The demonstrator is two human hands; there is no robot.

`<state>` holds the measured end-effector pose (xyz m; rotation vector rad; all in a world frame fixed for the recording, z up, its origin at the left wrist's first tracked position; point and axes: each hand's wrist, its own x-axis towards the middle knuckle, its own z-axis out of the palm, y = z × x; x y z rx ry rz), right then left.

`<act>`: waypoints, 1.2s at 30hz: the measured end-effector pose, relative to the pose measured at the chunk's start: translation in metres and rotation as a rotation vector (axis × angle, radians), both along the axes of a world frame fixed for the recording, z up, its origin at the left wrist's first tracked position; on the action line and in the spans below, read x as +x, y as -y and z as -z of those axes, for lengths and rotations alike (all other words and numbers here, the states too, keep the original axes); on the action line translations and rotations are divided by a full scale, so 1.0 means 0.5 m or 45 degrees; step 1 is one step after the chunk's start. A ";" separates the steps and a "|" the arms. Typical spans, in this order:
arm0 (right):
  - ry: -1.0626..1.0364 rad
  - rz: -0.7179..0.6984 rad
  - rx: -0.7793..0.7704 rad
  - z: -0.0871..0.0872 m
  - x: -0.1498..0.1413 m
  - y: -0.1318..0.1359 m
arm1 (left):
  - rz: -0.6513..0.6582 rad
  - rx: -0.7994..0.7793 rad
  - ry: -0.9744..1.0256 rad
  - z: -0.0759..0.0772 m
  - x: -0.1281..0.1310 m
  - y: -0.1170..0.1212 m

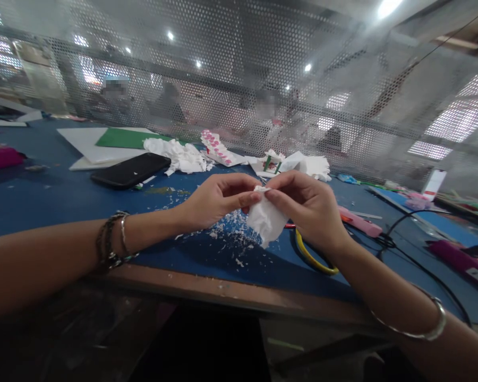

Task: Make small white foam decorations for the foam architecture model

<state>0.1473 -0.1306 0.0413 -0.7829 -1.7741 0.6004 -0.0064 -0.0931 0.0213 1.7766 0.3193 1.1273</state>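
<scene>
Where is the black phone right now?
In the head view, the black phone lies left of centre on the blue tabletop, beyond and leftward of the left hand, with crumpled white paper to its right and white sheets just behind.

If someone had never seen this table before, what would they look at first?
Probably the crumpled white paper in the middle, pinched between the fingertips of the left hand and the right hand. Next might be the tiny white scraps scattered across the blue table beneath it. Then maybe the bright green sheet further back on the left, behind the black phone.
</scene>
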 end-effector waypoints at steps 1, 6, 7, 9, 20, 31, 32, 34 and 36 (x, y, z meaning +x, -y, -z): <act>-0.003 -0.005 -0.019 0.000 0.000 0.000 | -0.002 0.010 -0.018 0.000 -0.001 0.000; 0.073 -0.035 0.100 0.004 0.006 -0.003 | -0.043 0.081 -0.110 -0.001 -0.006 -0.001; 0.094 -0.036 0.179 0.005 0.008 -0.003 | -0.052 0.096 -0.132 -0.001 -0.007 -0.002; 0.178 -0.050 0.347 0.004 0.012 -0.003 | -0.078 0.118 -0.174 -0.001 -0.007 -0.003; 0.715 0.146 0.633 -0.023 0.027 0.008 | -0.136 0.143 -0.244 0.003 -0.009 -0.012; 0.821 0.233 0.812 -0.024 0.028 0.012 | -0.043 0.165 -0.274 0.000 -0.007 -0.011; 0.825 0.224 0.807 -0.024 0.028 0.011 | -0.040 0.163 -0.278 0.000 -0.006 -0.010; 0.813 0.212 0.777 -0.022 0.027 0.008 | -0.041 0.170 -0.281 -0.001 -0.005 -0.008; 0.778 0.197 0.728 -0.019 0.027 0.003 | -0.051 0.186 -0.280 -0.001 -0.005 -0.007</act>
